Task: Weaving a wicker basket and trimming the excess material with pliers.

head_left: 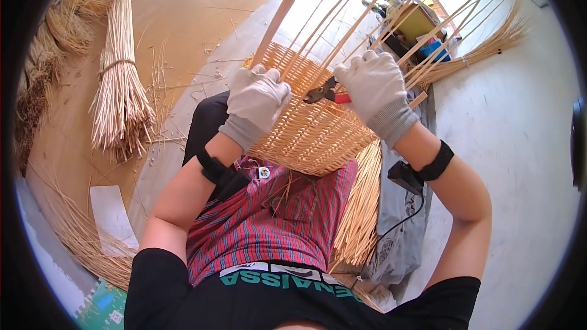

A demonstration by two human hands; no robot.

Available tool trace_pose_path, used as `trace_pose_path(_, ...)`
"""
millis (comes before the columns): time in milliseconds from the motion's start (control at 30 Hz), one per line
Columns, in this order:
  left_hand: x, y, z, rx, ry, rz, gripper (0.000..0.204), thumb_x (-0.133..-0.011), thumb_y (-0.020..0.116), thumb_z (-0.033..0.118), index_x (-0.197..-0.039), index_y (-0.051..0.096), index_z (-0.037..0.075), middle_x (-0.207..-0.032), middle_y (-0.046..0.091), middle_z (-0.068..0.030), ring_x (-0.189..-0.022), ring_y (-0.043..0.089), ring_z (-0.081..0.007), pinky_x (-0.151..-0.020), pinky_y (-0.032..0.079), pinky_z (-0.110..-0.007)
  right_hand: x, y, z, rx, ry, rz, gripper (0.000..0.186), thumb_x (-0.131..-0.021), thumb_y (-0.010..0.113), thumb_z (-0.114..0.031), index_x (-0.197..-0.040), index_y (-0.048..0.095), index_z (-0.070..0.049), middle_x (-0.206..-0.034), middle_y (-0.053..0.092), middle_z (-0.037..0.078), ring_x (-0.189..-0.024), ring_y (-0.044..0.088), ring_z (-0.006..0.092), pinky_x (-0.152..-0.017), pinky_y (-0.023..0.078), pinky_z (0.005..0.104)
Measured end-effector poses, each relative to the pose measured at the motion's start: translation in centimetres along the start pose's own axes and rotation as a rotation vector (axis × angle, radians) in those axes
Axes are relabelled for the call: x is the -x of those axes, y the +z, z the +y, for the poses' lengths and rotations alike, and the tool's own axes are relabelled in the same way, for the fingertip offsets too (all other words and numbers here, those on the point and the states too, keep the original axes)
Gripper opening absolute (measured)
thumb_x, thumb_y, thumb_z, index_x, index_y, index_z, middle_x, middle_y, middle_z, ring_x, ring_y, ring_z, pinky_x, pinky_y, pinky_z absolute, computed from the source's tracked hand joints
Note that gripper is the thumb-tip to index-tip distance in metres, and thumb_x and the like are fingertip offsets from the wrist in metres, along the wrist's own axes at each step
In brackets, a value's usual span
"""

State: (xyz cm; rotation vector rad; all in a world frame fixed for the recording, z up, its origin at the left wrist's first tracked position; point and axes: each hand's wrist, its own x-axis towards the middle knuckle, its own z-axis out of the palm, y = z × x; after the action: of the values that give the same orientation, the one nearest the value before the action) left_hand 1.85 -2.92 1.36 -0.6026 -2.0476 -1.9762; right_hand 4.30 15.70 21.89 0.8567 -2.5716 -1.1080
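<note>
A woven wicker panel point(318, 137) rests on my lap, curved at its lower edge, with long upright stakes point(342, 15) sticking out past its far side. My left hand point(255, 101), in a white glove, is closed at the panel's left side, next to a thick flat stake point(275, 27). Its fingertips are partly hidden. In my gloved right hand point(376, 91) are red-handled pruning shears point(322, 92), their dark blades pointing left across the weave, between the two hands. My fingers hide most of the handles.
A tied bundle of wicker rods point(122, 67) lies on the floor at left. More rods point(358, 201) lie beside my right thigh, and another bundle point(477, 64) at far right. Cluttered boxes point(422, 21) stand at the back. A cable point(403, 223) hangs from my right wrist device.
</note>
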Motion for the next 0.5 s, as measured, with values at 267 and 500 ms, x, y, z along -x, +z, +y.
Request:
trace_pose_path(267, 0.8, 1.6, 5.0, -0.943, 0.459, 0.066, 0.009, -0.09, 0.072, 0.025, -0.097, 0.073, 0.019, -0.092, 0.061, -0.0016, -0.093, 0.062, -0.0238, -0.079, 0.045, -0.043, 2.4, -0.8, 3.8, -0.047, -0.046, -0.139, 0.012, -0.087, 0.07, -0.023, -0.096, 0.073, -0.016, -0.095, 0.072, 0.006, -0.098, 0.071, 0.0256, -0.082, 0.053, 0.0413)
trace_pose_path(500, -0.7, 4.1, 3.5, -1.063, 0.3, -0.156, 0.008, -0.091, 0.07, 0.028, -0.093, 0.071, 0.021, -0.088, 0.061, 0.0005, -0.087, 0.06, -0.0237, -0.076, 0.04, -0.041, 2.8, 1.6, 2.0, 0.037, 0.009, -0.056, 0.011, -0.09, 0.067, -0.021, -0.098, 0.071, -0.017, -0.094, 0.07, 0.003, -0.102, 0.068, 0.0221, -0.082, 0.051, 0.0389)
